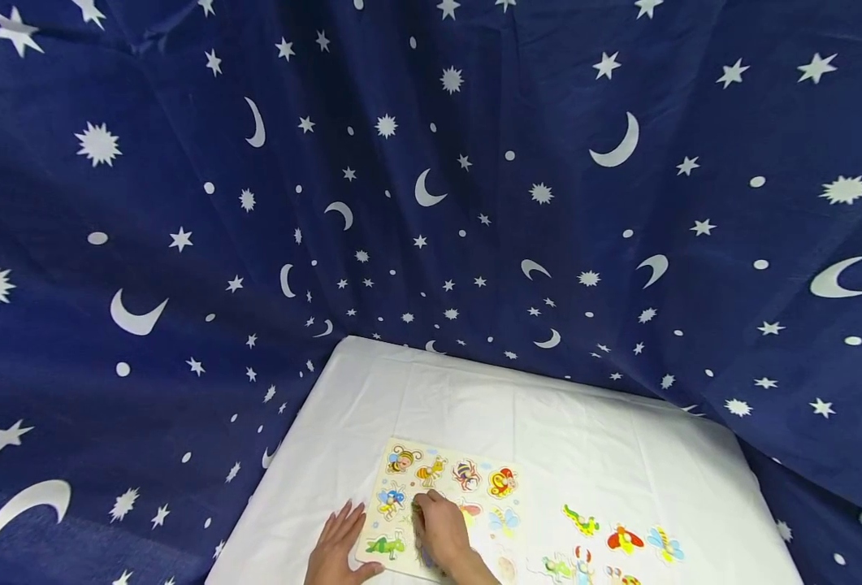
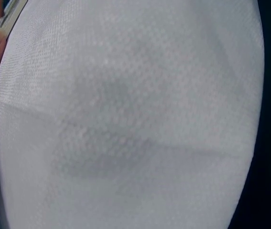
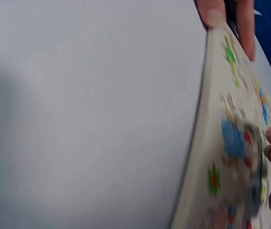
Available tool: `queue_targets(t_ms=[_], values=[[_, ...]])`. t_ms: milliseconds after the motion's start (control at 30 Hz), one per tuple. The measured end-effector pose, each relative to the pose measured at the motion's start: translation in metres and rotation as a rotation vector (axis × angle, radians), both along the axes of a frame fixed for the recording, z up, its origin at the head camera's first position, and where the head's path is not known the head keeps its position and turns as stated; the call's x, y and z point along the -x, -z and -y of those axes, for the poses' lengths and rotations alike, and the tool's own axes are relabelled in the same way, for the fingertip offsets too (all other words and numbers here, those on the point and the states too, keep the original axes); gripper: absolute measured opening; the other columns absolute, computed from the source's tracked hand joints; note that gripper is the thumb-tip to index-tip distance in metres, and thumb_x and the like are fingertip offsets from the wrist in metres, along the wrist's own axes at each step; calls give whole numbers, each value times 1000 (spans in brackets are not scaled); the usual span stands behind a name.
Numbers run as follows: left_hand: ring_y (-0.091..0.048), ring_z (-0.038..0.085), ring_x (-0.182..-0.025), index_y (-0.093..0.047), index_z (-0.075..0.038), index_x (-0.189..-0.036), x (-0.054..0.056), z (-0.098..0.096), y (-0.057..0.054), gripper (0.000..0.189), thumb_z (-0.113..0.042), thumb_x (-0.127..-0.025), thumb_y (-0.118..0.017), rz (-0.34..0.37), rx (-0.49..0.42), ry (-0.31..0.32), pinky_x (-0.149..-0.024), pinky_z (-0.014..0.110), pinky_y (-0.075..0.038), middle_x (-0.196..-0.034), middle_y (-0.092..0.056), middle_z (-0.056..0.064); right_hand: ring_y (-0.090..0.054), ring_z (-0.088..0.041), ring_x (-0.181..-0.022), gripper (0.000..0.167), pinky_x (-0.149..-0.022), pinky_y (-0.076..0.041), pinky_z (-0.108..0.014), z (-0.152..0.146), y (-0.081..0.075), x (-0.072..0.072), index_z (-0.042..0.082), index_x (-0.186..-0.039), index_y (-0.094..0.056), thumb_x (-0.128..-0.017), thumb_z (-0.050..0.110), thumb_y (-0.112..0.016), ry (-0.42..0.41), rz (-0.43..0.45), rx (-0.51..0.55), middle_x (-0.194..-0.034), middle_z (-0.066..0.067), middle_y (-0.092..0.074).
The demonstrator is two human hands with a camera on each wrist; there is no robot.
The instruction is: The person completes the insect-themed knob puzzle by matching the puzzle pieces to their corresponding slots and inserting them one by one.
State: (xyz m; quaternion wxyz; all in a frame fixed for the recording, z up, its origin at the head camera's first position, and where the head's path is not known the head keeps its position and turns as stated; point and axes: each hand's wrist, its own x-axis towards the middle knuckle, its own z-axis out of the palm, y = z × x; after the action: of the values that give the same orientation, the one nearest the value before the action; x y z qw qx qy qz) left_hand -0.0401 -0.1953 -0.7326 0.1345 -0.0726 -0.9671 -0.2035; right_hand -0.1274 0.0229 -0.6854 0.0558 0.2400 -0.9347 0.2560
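A pale wooden puzzle board (image 1: 445,448) with cartoon insects lies on the white cloth. My left hand (image 1: 337,546) rests at its left edge, fingers extended and thumb on the board's near corner. Over the lower middle of the board, my right hand (image 1: 445,532) pinches a puzzle piece (image 3: 255,167), which is tilted, blurred and largely covered by the fingers. A bee piece (image 1: 431,471), a spider piece (image 1: 466,474) and a green grasshopper piece (image 1: 387,546) are among the insects on the board.
Right of the board lie several loose pieces, including a green caterpillar-like piece (image 1: 581,520), a red beetle piece (image 1: 625,539) and a blue dragonfly piece (image 1: 665,544). A dark blue curtain (image 1: 431,244) with stars and moons surrounds the white table (image 1: 547,422).
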Motion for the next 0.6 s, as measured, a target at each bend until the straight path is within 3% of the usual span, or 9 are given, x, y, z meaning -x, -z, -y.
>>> queue_targets(t_ms=[100, 200, 367, 467, 533, 600], values=[[-40, 20, -140, -60, -5, -132, 1, 0, -3, 95, -78, -72, -59, 61, -31, 0, -119, 5, 13, -144, -55, 2, -56, -3, -62, 13, -51, -49, -18, -13, -2, 1, 17, -90, -71, -79, 14, -77, 22, 2, -11, -80, 9, -61], [-33, 13, -146, -59, -6, -134, 1, 0, -3, 96, -79, -71, -58, 84, -38, 2, -118, 5, 14, -145, -53, 2, -54, -2, -61, 14, -51, -49, -19, -27, -5, 0, 16, -91, -70, -80, 15, -78, 32, 15, -20, -81, 9, -59], [-23, 1, -148, -62, -7, -130, -2, 2, 0, 93, -79, -71, -61, 0, -16, -13, -120, 5, 10, -142, -57, 1, -47, 2, -57, 12, -48, -45, -17, -48, -8, -4, 14, -92, -71, -82, 18, -76, 50, 9, -24, -81, 9, -57], [-32, 7, -145, -62, -7, -130, -3, 3, -1, 93, -78, -70, -63, -22, -19, -20, -120, 5, 8, -141, -58, 0, -49, 2, -58, 10, -48, -45, -17, -62, -9, -2, 15, -92, -70, -85, 20, -75, 88, -7, -21, -82, 9, -57], [-36, 15, -143, -61, -7, -131, -2, 2, -2, 94, -78, -70, -61, 23, -33, -10, -119, 5, 11, -143, -56, 1, -50, 1, -59, 9, -48, -45, -18, -74, -10, 0, 16, -91, -70, -85, 21, -75, 142, -24, -19, -82, 10, -58], [-34, 14, -145, -60, -6, -132, -1, 0, -1, 95, -79, -71, -60, 45, -42, -1, -119, 5, 12, -144, -55, 1, -50, 1, -59, 11, -48, -44, -19, -90, -11, 3, 16, -92, -70, -84, 20, -75, 206, -36, -8, -82, 10, -58]])
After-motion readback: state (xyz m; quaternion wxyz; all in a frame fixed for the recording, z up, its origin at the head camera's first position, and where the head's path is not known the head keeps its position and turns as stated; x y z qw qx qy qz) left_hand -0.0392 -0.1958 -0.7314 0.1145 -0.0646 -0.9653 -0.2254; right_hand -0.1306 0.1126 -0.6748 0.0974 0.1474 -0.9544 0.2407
